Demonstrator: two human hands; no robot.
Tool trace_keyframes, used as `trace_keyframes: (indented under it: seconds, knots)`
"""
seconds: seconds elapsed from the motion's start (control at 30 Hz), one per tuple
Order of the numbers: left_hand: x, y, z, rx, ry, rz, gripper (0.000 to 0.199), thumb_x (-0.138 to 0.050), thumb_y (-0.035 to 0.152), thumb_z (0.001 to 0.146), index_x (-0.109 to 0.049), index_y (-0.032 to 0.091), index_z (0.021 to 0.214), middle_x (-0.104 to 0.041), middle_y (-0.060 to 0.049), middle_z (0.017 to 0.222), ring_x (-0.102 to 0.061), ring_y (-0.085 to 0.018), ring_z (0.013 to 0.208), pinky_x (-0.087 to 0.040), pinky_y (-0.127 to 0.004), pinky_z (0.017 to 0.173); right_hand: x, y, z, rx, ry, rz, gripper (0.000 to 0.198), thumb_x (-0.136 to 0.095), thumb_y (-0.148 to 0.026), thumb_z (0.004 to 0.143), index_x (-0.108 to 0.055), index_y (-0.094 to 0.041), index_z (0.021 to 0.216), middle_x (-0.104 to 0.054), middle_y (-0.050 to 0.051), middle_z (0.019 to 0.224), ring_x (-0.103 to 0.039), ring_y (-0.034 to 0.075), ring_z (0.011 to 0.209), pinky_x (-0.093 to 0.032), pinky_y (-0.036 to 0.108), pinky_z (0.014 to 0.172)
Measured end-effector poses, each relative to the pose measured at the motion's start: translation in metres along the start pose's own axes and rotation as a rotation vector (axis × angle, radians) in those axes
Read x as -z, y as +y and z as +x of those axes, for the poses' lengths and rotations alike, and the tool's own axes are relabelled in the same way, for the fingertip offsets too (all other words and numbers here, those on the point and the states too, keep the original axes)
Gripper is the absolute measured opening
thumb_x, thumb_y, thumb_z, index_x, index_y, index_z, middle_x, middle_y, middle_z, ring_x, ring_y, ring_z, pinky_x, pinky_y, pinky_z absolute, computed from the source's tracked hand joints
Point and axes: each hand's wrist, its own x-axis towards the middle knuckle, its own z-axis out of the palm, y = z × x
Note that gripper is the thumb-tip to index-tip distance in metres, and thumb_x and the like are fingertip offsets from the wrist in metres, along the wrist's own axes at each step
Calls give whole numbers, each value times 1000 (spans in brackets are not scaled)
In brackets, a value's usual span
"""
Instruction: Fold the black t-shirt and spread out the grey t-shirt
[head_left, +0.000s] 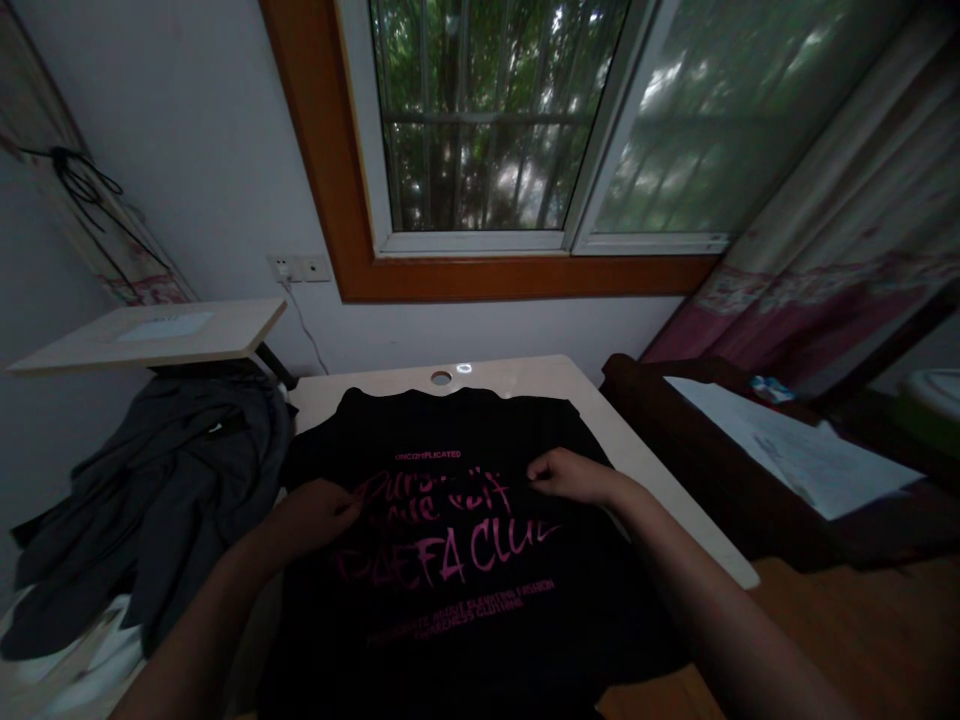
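A black T-shirt [465, 560] with pink lettering lies spread over a pale table, its near end reaching the bottom of the view. My left hand [321, 515] is closed, its fingers pinching the shirt's cloth left of the print. On the other side, my right hand [566, 475] pinches the fabric just right of the upper lettering. The cloth between the two hands is slightly rumpled, and part of the script there is folded out of sight.
The pale table [540, 378] has a round hole near its back edge. Dark grey clothing [202, 460] is heaped at left below a raised wooden board [150, 335]. Right of the table, white paper [795, 445] lies on a dark brown surface. Behind are a window [495, 120] and a wall socket [300, 268].
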Motion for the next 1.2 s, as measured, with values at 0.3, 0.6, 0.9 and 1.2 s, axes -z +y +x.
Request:
trace_keyframes:
  seconds: [0.3, 0.6, 0.9, 1.2]
  knots:
    - [23, 16, -6, -119, -92, -282, 37, -43, 45, 97, -73, 23, 103, -75, -3, 99, -70, -19, 87, -51, -29, 78, 27, -8, -9, -103, 61, 146, 34, -51, -42, 94, -71, -21, 112, -74, 6, 91, -66, 17, 68, -53, 28, 58]
    - [-20, 29, 65, -151, 372, 189, 42, -54, 38, 94, -64, 22, 131, -59, -13, 140, -53, -31, 127, -41, -49, 108, 6, -6, 64, 126, 392, -383, 37, -57, -35, 96, -65, -21, 130, -60, 13, 135, -55, 28, 125, -44, 47, 108]
    - [-29, -6, 95, 53, 619, 346, 45, -45, 44, 98, -58, 26, 137, -54, -7, 148, -46, -31, 131, -34, -53, 112, -7, 13, 101, -37, 509, -535, 52, -50, -52, 99, -52, -27, 144, -46, 9, 153, -42, 29, 140, -35, 48, 116]
    - [-22, -31, 96, 127, 655, 401, 47, -41, 27, 95, -56, 30, 140, -56, -6, 145, -48, -31, 129, -35, -58, 110, 29, 49, 78, -160, 709, -510, 33, -46, -25, 98, -69, -21, 122, -67, 11, 125, -60, 27, 114, -46, 39, 102]
